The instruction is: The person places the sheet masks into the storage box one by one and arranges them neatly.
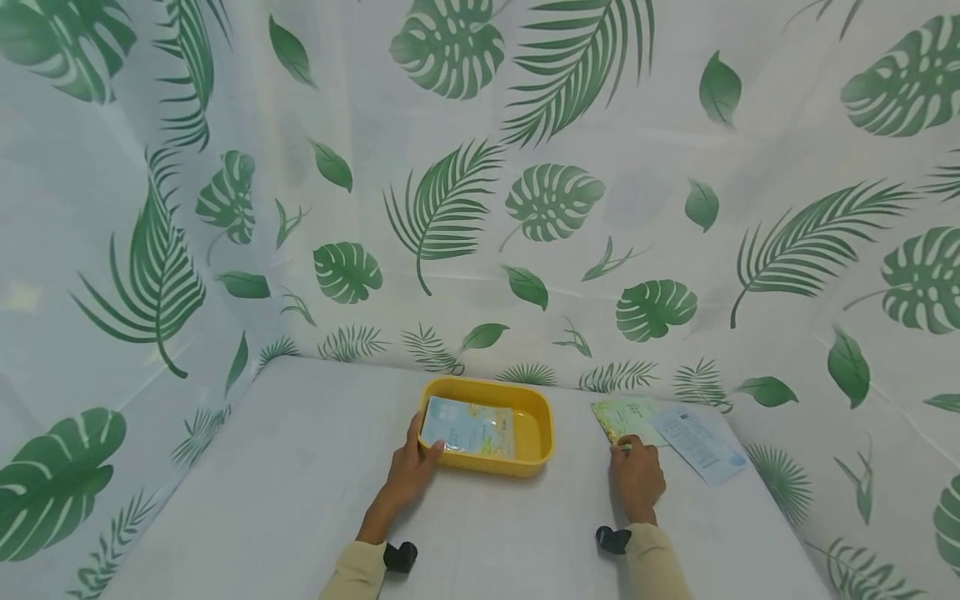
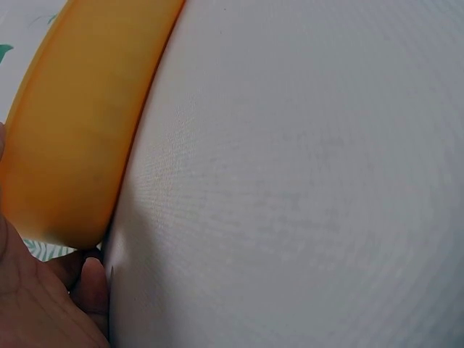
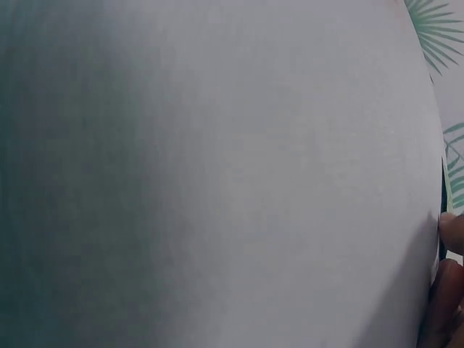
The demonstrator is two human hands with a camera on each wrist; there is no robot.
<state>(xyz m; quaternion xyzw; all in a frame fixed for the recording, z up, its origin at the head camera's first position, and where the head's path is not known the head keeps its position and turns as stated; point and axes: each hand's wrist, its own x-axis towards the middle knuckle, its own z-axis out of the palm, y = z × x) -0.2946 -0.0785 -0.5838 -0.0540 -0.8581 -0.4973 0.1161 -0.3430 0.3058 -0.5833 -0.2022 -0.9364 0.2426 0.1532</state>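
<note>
A yellow rectangular tray [image 1: 534, 423] stands on the table with a blue, flower-printed flat packet [image 1: 468, 427] lying in its left part. My left hand [image 1: 411, 468] holds the tray's near left corner, the thumb at the front rim and the fingers along the left side. In the left wrist view, fingers [image 2: 93, 286] show beside the tray wall [image 2: 80, 116]. To the right, my right hand [image 1: 637, 477] pinches the near edge of a green flat packet [image 1: 630, 412]. Only fingertips [image 3: 452, 230] appear at the right wrist view's edge, close to a thin greenish edge.
A pale blue packet [image 1: 701, 443] with printed text overlaps the green packet's right side, near the table's right edge. A white-covered table [image 1: 510, 533] carries everything. Leaf-printed curtains [image 1: 465, 275] rise behind it and at both sides. Each wrist wears a black camera mount.
</note>
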